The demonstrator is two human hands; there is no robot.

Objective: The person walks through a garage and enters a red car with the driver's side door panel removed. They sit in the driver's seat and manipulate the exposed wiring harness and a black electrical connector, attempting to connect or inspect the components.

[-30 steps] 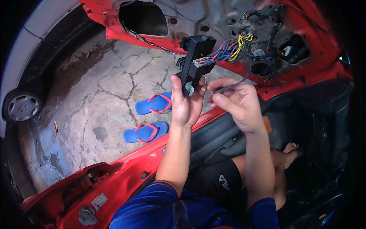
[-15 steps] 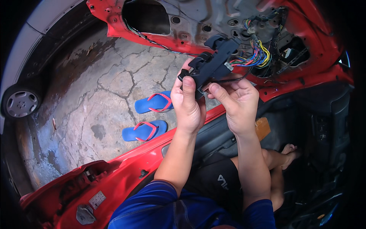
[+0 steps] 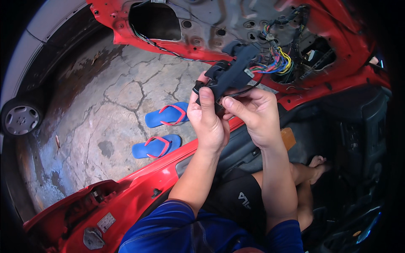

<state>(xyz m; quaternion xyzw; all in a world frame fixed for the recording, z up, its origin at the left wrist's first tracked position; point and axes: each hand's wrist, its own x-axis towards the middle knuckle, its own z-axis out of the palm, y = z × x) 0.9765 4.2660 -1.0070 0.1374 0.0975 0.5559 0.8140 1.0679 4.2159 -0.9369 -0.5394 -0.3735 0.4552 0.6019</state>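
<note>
A black power window switch panel [image 3: 236, 72] is tilted up in front of the stripped car door. My left hand [image 3: 207, 118] grips its lower end, thumb on the near face and fingers behind. Several coloured wires [image 3: 278, 63] run from a plug on the panel's right side into the door. My right hand [image 3: 255, 116] is closed in a pinch at the panel's lower right edge, beside a thin black cable [image 3: 249, 90]. Whatever sits between its thumb and fingertips is hidden.
The red door [image 3: 202, 54] stands open with bare metal and cut-outs. Blue sandals [image 3: 158, 146] with red straps lie on cracked concrete [image 3: 114, 122]. A red door sill [image 3: 164, 170] runs beside me. An orange-brown block [image 3: 288, 138] lies in the footwell. Another car's wheel [image 3: 22, 119] is at far left.
The view has shifted slightly, so the door and sandals appear a little further left. Both hands keep their hold by the switch panel, which has barely turned.
</note>
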